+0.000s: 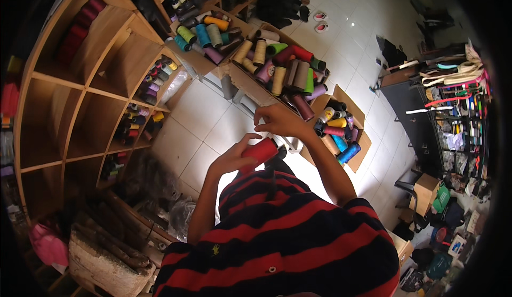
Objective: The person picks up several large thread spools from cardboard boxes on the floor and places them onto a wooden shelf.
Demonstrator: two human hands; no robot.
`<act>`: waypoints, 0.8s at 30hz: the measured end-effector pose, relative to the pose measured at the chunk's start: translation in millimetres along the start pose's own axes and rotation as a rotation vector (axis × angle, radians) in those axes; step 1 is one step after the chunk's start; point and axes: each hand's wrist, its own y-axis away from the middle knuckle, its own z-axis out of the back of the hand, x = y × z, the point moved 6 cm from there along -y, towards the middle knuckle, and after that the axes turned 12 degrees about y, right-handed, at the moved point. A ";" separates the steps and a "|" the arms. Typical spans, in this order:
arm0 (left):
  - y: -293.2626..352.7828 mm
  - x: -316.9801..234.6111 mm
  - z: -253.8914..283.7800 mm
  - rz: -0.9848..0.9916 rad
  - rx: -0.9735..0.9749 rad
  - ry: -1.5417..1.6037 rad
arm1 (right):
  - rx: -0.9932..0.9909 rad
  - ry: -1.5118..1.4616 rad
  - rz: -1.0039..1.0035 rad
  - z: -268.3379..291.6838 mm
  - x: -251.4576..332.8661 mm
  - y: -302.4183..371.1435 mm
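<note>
Before the striped shirt [290, 225]: one red spool [260, 154], held in the closed grip of the left hand [230, 159]. Right hand [280, 120]: near, fingers half curled, any hold indeterminable. Beyond: cardboard box [247, 85], mixed spools.

no text, label, number or sign can be read on anything in view.
</note>
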 end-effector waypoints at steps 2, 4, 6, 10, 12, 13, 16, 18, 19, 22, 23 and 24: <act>2.5 9.8 14.3 -0.037 -0.182 -0.069 | -0.060 0.004 0.085 -9.1 19.7 -7.9; 3.6 15.3 34.4 -0.085 -0.394 0.072 | -0.086 -0.046 0.050 -10.4 37.7 -10.9; 9.9 11.3 47.4 -0.157 -0.558 0.329 | -0.114 -0.118 -0.002 -10.8 52.9 -9.3; 15.9 -7.5 72.7 -0.466 -0.673 0.413 | -0.013 -0.223 -0.079 -27.3 49.6 -10.9; 16.5 -24.9 70.8 -0.463 -0.607 0.446 | 0.001 -0.232 -0.120 -34.6 37.2 -8.3; 14.5 -26.3 72.9 -0.467 -0.569 0.480 | 0.006 -0.238 -0.141 -37.5 29.5 -6.5; 10.1 -32.0 76.8 -0.451 -0.544 0.493 | 0.002 -0.298 -0.207 -40.5 8.3 -2.9; 2.5 -30.7 78.0 -0.417 -0.575 0.455 | -0.064 -0.316 -0.174 -38.4 -13.2 -1.7; -2.1 -30.2 79.4 -0.398 -0.601 0.423 | -0.096 -0.323 -0.157 -33.4 -23.5 -1.4; -16.1 -25.0 79.1 -0.359 -0.651 0.428 | -0.166 -0.231 -0.161 -8.2 -56.0 3.6; -21.9 -24.9 79.7 -0.348 -0.658 0.408 | -0.153 -0.264 -0.254 -1.8 -75.0 7.2; -26.4 -25.9 81.3 -0.340 -0.669 0.386 | -0.172 -0.252 -0.324 9.4 -91.1 8.8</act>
